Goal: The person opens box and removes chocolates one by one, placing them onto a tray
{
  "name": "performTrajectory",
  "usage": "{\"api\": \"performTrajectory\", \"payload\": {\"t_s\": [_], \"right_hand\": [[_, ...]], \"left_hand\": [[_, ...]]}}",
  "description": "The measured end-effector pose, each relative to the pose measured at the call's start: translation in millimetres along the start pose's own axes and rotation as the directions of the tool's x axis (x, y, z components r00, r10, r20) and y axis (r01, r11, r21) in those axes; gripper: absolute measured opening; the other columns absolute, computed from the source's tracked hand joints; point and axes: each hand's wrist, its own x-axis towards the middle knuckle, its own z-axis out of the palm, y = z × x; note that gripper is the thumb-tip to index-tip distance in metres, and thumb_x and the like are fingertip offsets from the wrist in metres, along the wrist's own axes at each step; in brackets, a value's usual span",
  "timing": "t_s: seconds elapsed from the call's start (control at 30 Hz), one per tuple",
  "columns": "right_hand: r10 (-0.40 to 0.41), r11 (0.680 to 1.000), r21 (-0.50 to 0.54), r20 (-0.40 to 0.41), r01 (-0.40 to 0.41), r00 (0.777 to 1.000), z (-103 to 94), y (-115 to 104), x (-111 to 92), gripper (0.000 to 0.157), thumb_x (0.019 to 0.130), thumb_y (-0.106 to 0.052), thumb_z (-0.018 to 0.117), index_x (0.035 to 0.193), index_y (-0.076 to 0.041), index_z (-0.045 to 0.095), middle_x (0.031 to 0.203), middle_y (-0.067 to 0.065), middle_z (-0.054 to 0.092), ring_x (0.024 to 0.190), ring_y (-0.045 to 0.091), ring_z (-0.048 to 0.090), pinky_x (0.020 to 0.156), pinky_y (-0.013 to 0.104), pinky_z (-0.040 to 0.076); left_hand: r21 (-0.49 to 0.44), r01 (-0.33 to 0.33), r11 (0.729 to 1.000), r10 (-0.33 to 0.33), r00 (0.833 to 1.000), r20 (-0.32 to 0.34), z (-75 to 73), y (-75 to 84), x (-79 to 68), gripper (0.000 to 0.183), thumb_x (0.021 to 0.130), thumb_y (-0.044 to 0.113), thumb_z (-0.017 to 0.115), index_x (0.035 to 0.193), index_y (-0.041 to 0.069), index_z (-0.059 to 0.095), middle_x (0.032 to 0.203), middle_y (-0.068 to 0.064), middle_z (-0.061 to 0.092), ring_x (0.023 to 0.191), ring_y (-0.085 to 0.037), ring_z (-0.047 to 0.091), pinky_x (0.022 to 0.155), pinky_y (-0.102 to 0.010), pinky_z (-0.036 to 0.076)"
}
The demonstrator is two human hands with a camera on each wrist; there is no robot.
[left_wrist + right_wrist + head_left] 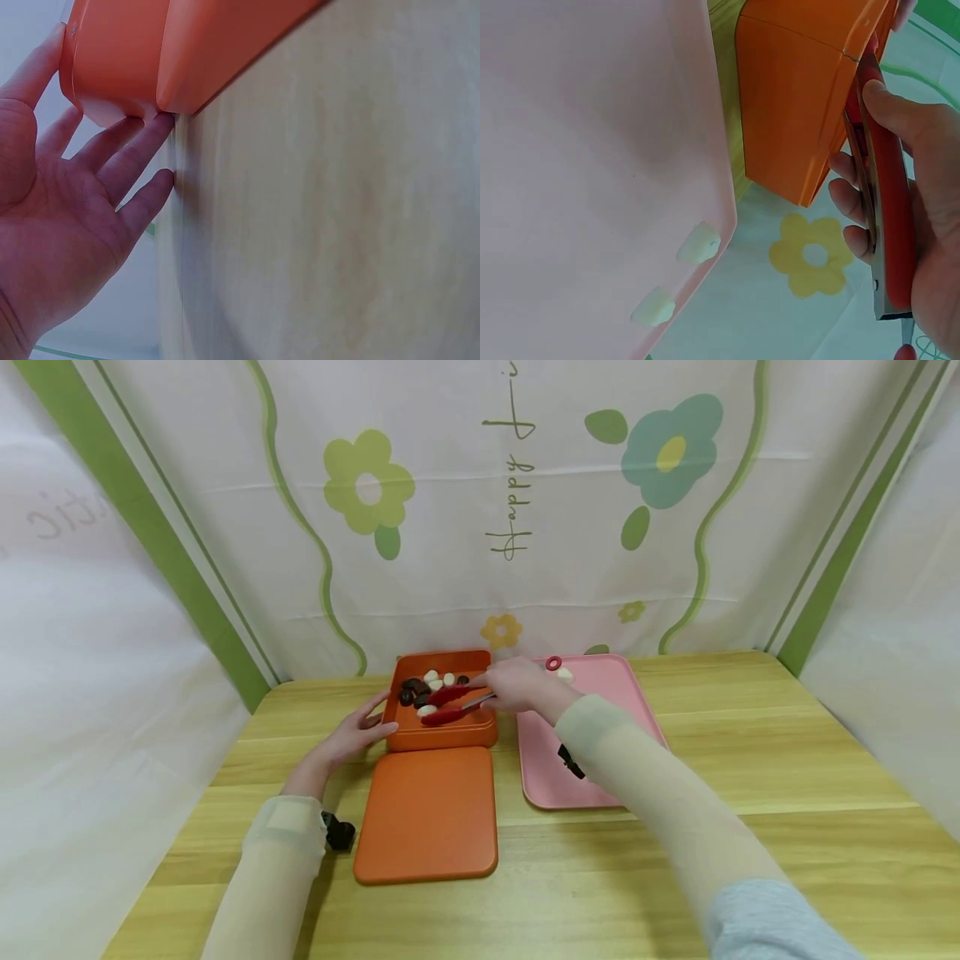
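My right hand [517,683] holds red-and-metal tongs [894,217], its thumb along one red arm and its fingers at the other. In the head view the tongs' red tips reach down into an orange box [480,720], spread apart. Dark brown pieces [408,693] and white pieces [436,684] lie inside the box; one white piece [426,711] is right by the lower tip. Whether the tips grip it I cannot tell. Fingers spread, my left hand [75,195] touches the box's left side [124,52].
Right of the box lies a pink tray [543,768], with two white pieces [699,244] near its far edge. An orange lid [427,818] lies flat in front of the box. A patterned curtain [450,568] hangs behind the wooden table [570,877].
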Motion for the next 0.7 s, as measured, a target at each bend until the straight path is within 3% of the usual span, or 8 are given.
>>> {"api": "performTrajectory", "payload": {"t_s": [0.13, 0.33, 0.7], "right_hand": [[0.007, 1.0, 0.006, 0.007, -0.007, 1.0, 1.8, -1, 2, 0.047, 0.096, -0.033, 0.063, 0.14, -0.02, 0.056, 0.131, 0.004, 0.061, 0.114, 0.021, 0.059, 0.09, 0.035, 0.048], [0.024, 1.0, 0.007, -0.018, -0.024, 1.0, 5.5, 1, 1, 0.044, 0.095, -0.033, 0.064, 0.137, -0.023, 0.059, 0.121, 0.004, 0.066, 0.097, 0.019, 0.061, 0.08, 0.033, 0.05], [0.001, 0.998, 0.058, -0.079, 0.004, 0.997, 4.2, 6, -9, 0.046, 0.095, -0.032, 0.065, 0.14, -0.023, 0.057, 0.107, 0.003, 0.069, 0.085, 0.02, 0.059, 0.074, 0.034, 0.049]], "left_hand": [[-0.004, -0.004, 1.0, 0.004, 1.0, -0.001, 0.0, -0.4, -0.3, 0.076, 0.099, 0.029, 0.06, 0.158, 0.02, 0.014, 0.157, -0.024, 0.018, 0.143, -0.04, 0.019, 0.111, -0.057, 0.021], [-0.016, -0.007, 1.0, 0.007, 1.0, 0.002, 0.6, 0.0, -0.7, 0.075, 0.1, 0.026, 0.058, 0.158, 0.019, 0.013, 0.156, -0.026, 0.018, 0.143, -0.041, 0.019, 0.111, -0.057, 0.02], [-0.017, 0.002, 1.0, -0.002, 1.0, -0.002, 0.2, -1.7, 0.0, 0.074, 0.1, 0.026, 0.058, 0.158, 0.02, 0.013, 0.156, -0.026, 0.018, 0.143, -0.041, 0.019, 0.111, -0.057, 0.019]]}}
